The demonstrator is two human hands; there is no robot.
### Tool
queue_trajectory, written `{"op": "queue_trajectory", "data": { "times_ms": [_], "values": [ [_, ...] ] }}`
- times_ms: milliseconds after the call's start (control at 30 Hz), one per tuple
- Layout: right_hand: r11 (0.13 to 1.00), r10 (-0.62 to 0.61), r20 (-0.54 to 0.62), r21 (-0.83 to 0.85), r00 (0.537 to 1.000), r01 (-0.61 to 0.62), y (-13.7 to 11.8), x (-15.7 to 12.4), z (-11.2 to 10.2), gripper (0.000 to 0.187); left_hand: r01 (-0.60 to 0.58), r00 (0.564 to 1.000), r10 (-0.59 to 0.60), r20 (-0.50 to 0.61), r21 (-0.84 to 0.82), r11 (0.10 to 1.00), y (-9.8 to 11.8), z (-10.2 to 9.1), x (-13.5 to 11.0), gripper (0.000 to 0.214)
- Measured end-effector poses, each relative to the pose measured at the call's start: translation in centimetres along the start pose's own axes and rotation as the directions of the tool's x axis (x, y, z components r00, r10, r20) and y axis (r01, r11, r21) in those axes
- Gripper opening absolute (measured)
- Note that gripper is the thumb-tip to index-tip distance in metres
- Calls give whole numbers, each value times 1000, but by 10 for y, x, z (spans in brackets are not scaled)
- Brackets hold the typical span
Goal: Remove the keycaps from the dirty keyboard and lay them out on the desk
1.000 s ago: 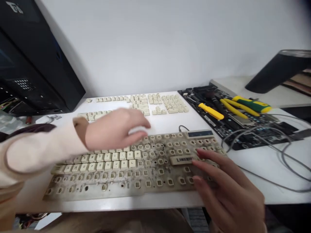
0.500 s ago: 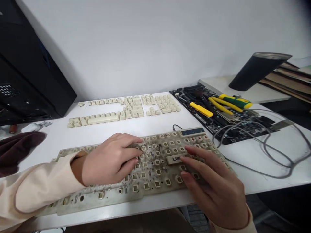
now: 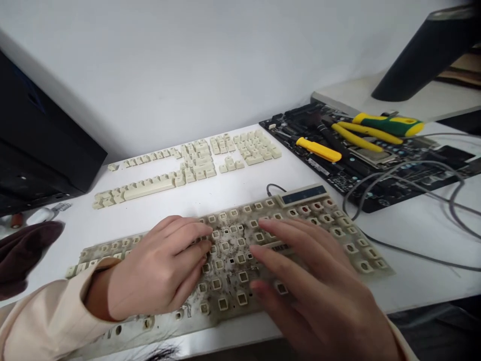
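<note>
A grimy keyboard base (image 3: 233,273) lies on the table with its keycaps off and bare square key posts showing. Dark dirt covers its middle. My left hand (image 3: 158,268) rests over the left-centre part, fingers bent and slightly apart with their tips at the key posts; I see nothing held in it. Over the right-centre part is my right hand (image 3: 319,276), its fingers spread and nothing between them. It partly covers the raised label block. Behind the base, removed cream keycaps (image 3: 257,148) lie in keyboard-like groups, including a long space bar (image 3: 149,189).
At right, a black circuit board (image 3: 323,175) carries a yellow-handled tool (image 3: 319,149), yellow-handled pliers (image 3: 361,135) and a green-yellow handle (image 3: 391,124). A grey cable (image 3: 409,255) loops beside it. A black computer case (image 3: 45,135) and dark cloth (image 3: 28,255) are at left.
My right hand has moved left across the keyboard base, its fingertips closer to my left hand. My left hand's fingers are more bent. The view has shifted.
</note>
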State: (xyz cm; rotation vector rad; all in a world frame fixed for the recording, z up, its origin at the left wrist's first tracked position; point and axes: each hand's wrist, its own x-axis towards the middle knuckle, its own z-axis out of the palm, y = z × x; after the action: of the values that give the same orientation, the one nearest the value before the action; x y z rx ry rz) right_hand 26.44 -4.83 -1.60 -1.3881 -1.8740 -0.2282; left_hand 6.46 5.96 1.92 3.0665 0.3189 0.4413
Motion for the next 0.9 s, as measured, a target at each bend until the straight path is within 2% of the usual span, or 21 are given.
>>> {"op": "queue_trajectory", "data": {
  "times_ms": [133, 333, 500, 900],
  "values": [
    [999, 21, 72, 35, 997, -23, -14, 11, 13, 25, 36, 999, -36, 10, -22, 999, 1, 1, 3, 21],
    [995, 43, 194, -91, 980, -26, -20, 6, 33, 43, 105, 990, -106, 95, 10, 994, 3, 1, 2, 20],
    [992, 41, 248, -126, 968, -10, -19, 7, 33, 50, 119, 981, -113, 157, -30, 992, 1, 1, 2, 17],
    [991, 41, 275, -134, 961, -4, -17, 9, 31, 52, 114, 980, -103, 169, -56, 992, -1, 0, 3, 17]
  ]
}}
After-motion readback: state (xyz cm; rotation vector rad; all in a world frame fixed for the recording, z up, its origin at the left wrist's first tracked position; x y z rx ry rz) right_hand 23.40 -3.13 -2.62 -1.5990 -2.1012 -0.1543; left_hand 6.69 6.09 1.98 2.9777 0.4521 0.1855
